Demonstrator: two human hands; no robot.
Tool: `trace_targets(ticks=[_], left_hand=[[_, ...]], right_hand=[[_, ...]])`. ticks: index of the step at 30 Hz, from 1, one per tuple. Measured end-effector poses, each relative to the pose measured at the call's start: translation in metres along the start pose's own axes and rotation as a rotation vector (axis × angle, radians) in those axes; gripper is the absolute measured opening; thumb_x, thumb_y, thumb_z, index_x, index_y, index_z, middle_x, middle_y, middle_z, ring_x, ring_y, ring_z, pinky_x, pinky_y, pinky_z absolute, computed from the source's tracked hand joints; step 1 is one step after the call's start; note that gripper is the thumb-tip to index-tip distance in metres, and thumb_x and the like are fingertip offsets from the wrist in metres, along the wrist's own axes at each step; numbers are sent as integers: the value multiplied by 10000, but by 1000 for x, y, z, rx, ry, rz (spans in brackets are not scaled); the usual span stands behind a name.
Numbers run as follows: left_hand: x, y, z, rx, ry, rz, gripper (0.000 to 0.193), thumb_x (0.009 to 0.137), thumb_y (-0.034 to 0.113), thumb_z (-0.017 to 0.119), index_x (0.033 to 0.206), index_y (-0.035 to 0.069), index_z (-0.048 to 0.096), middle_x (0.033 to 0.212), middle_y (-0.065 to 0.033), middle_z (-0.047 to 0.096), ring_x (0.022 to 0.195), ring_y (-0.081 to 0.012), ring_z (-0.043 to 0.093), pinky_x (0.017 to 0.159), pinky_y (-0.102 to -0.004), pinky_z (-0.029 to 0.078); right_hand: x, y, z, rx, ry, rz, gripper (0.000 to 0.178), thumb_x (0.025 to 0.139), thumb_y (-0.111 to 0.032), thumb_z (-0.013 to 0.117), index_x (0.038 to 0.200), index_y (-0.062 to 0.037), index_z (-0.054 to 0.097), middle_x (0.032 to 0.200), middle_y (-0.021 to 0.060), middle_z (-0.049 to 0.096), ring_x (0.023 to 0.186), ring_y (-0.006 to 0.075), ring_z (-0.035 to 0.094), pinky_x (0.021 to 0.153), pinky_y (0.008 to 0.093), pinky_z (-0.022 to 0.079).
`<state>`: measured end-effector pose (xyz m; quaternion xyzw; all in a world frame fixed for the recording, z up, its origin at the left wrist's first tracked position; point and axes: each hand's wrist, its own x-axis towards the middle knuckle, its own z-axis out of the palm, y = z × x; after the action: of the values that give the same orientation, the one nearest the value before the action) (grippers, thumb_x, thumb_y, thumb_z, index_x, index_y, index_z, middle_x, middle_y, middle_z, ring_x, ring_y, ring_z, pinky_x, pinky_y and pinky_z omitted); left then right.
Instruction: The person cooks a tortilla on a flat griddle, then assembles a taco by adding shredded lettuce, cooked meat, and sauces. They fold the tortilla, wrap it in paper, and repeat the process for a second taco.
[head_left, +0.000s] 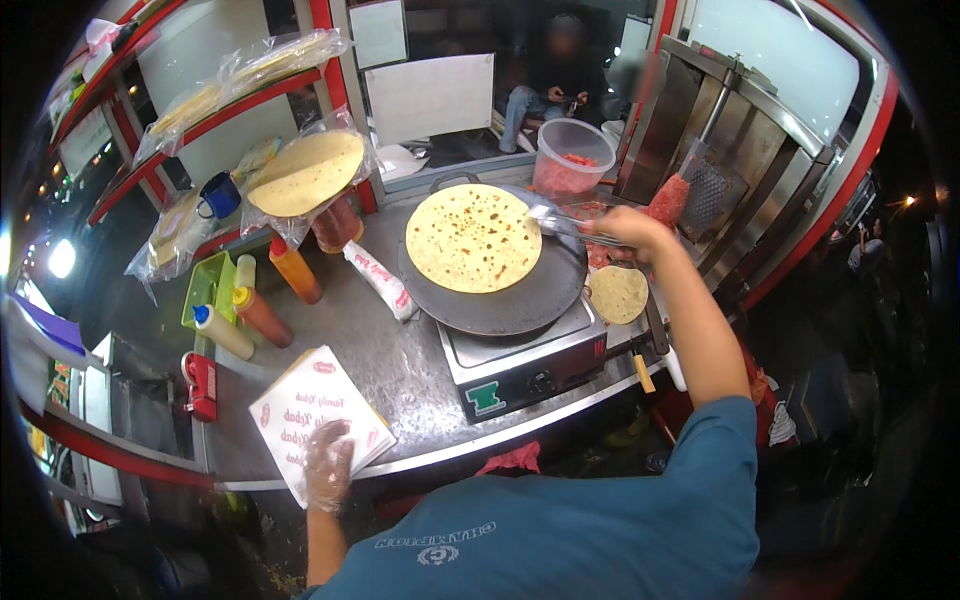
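Observation:
A large round flatbread [473,238] with brown spots lies on the dark round griddle [500,312] over a steel stove [530,365]. My right hand [638,236] is closed around metal tongs [585,229]. Their tips, with something whitish at them, reach the flatbread's right edge. My left hand [328,466], in a clear plastic glove, rests with its fingers laid out on a stack of printed wrapping papers [305,395] at the counter's front edge. A wrapped roll [381,280] in printed paper lies left of the griddle.
Squeeze bottles [262,316] and a green basket [207,283] stand at the left. More flatbreads [306,174] lie behind them on plastic. A clear tub [572,160] of reddish food, a vertical meat grill [715,165] and a small flatbread [618,295] are at the right.

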<state>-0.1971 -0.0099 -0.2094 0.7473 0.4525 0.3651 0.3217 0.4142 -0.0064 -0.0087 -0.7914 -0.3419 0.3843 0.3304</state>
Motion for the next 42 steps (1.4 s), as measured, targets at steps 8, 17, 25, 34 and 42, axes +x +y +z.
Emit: trace_targets(ticks=[8, 17, 25, 34, 42], left_hand=[[-6, 76, 40, 122, -621, 240, 281, 995, 297, 679, 1167, 83, 740, 1119, -119, 753, 1040, -333, 699, 932, -433, 546], [-45, 64, 43, -130, -399, 216, 209, 986, 268, 699, 1082, 95, 767, 1026, -109, 772, 934, -314, 737, 818, -415, 589], [17, 100, 41, 39, -634, 502, 246, 986, 323, 693, 1151, 154, 760, 1046, -96, 765, 952, -306, 728, 845, -431, 579], [-50, -33, -38, 271, 314, -133, 199, 1024, 156, 647, 1015, -33, 706, 899, -188, 731, 898, -309, 721, 820, -385, 570], [-18, -100, -99, 340, 49, -734, 763, 973, 398, 704, 1577, 93, 351, 1201, -241, 645, 1081, -404, 657, 962, -510, 517]], right_hand=[[-3, -90, 31, -355, 39, -780, 425, 995, -348, 687, 1159, 40, 741, 861, 75, 733, 764, 214, 670, 762, 370, 541], [2, -26, -56, -387, -180, -100, 324, 1005, -317, 705, 879, -22, 748, 760, 0, 651, 601, 76, 594, 493, 217, 394], [31, -97, 31, -237, -148, -642, 245, 981, -266, 730, 1031, -30, 770, 810, -38, 665, 634, 34, 526, 509, 203, 369], [-100, -31, 55, -68, -134, -592, 379, 963, -183, 760, 1277, -39, 603, 907, -33, 614, 671, 22, 515, 540, 194, 390], [-136, 82, 421, -321, -56, -456, 397, 891, -216, 805, 1136, -8, 572, 981, 223, 681, 863, 416, 674, 793, 466, 531]])
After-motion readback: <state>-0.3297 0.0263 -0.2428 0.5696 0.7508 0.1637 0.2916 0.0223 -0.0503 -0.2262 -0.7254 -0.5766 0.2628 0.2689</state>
